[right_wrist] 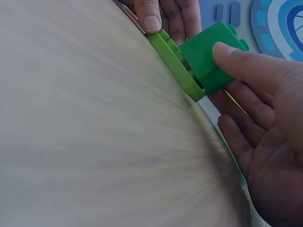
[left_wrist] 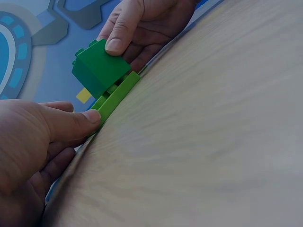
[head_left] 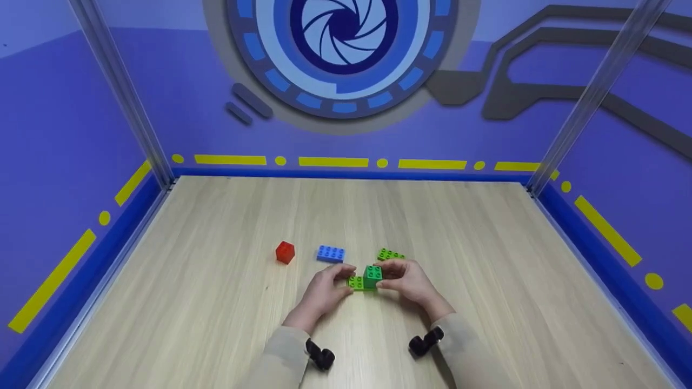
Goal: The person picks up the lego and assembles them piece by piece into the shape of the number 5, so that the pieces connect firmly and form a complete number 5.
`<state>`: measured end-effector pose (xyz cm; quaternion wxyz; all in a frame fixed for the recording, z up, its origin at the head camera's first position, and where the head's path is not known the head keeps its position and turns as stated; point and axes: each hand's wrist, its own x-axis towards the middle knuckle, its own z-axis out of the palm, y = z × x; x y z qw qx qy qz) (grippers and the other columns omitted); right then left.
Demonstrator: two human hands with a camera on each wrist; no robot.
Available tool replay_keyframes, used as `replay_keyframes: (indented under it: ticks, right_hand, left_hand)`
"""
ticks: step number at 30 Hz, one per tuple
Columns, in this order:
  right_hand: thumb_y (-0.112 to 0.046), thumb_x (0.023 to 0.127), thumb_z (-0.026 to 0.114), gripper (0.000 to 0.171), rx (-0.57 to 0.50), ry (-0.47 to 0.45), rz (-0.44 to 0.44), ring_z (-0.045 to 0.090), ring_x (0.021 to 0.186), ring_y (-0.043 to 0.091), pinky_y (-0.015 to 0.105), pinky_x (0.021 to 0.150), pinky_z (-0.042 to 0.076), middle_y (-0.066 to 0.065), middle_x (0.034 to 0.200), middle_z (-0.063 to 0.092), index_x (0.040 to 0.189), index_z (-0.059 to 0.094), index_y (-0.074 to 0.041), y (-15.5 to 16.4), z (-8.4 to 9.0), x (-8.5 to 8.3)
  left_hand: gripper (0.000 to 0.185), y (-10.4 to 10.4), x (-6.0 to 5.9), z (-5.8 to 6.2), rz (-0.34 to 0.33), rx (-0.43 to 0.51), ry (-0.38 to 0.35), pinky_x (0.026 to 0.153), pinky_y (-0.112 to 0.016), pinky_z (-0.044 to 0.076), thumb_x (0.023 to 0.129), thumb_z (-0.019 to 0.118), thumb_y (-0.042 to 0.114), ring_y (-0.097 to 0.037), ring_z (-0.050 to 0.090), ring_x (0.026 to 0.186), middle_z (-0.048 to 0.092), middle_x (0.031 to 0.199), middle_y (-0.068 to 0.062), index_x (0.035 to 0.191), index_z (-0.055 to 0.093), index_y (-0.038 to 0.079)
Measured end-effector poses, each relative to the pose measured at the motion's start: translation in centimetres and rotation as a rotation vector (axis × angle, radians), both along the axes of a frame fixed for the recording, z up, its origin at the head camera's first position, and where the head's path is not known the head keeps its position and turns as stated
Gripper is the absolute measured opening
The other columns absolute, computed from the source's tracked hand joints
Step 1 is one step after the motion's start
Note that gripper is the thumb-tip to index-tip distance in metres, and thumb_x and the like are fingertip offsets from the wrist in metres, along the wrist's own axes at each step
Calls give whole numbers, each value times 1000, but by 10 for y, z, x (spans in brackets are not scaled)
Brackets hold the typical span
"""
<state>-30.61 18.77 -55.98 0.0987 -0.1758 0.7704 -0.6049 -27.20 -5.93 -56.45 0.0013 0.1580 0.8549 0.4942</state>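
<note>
- Lime-green flat brick (head_left: 356, 282): on tabletop (head_left: 216, 302).
- Green four-stud block (head_left: 372, 276): over flat brick's right end.
- Left hand (head_left: 327, 289): fingers pinching flat brick's left end.
- Right hand (head_left: 408, 280): fingers pinching four-stud block.

**Operator:** State the position of the lower brick (head_left: 356, 282).

**Technician:** On the table (head_left: 162, 302), between the left hand (head_left: 324, 290) and the right hand (head_left: 409, 278).

**Operator:** And the upper brick (head_left: 373, 275)?

**Technician:** Over the right end of the lower brick, between the right thumb and fingers. Full seating cannot be confirmed from these angles.

**Operator:** Locate the rear row.

**Technician:** Left to right: leftmost brick (head_left: 285, 252), middle brick (head_left: 331, 253) just behind the left hand, rightmost brick (head_left: 390, 254) just behind the right hand, partly covered by it.
</note>
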Motion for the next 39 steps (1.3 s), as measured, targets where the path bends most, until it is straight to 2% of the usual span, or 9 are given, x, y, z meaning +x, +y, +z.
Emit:
replay_keyframes:
  ticks: [8, 16, 25, 34, 39]
  right_hand:
    - [0, 83, 82, 40, 21, -8, -10, 73, 103, 14, 20, 92, 58, 21, 121, 74, 120, 70, 5, -2, 0, -1]
    - [-3, 83, 83, 41, 56, 3, -9, 73, 102, 10, 21, 92, 58, 19, 120, 75, 121, 71, 4, -2, 2, 0]
    - [-2, 83, 82, 40, 63, 18, -7, 73, 110, 24, 30, 100, 58, 22, 122, 73, 120, 71, 4, -2, 2, -1]
    - [-5, 83, 83, 37, 105, 53, -1, 72, 105, 12, 24, 96, 57, 18, 120, 75, 118, 73, 3, -2, 1, -1]
    - [-4, 83, 83, 37, 107, 50, -2, 72, 104, 14, 23, 96, 57, 19, 120, 75, 118, 73, 3, -3, 1, -1]
  left_hand:
    - [42, 1, 0, 0, 2, 2, -3, 112, -49, 49, 90, 76, 4, -27, 64, 125, 71, 129, -8, 131, 66, 10]
    - [42, 0, 0, -1, 15, 8, -4, 111, -49, 49, 90, 76, 4, -26, 65, 124, 72, 126, -7, 130, 67, 11]
    - [42, 0, -1, -1, 14, 15, -16, 112, -49, 49, 90, 76, 4, -27, 64, 124, 72, 127, -7, 130, 67, 11]
    - [42, 1, 0, 0, 17, 22, -25, 112, -50, 49, 90, 76, 3, -28, 64, 125, 72, 127, -8, 130, 67, 10]
    - [42, 0, 1, 0, 14, 26, -21, 112, -50, 48, 90, 75, 3, -28, 64, 125, 72, 127, -8, 131, 66, 10]
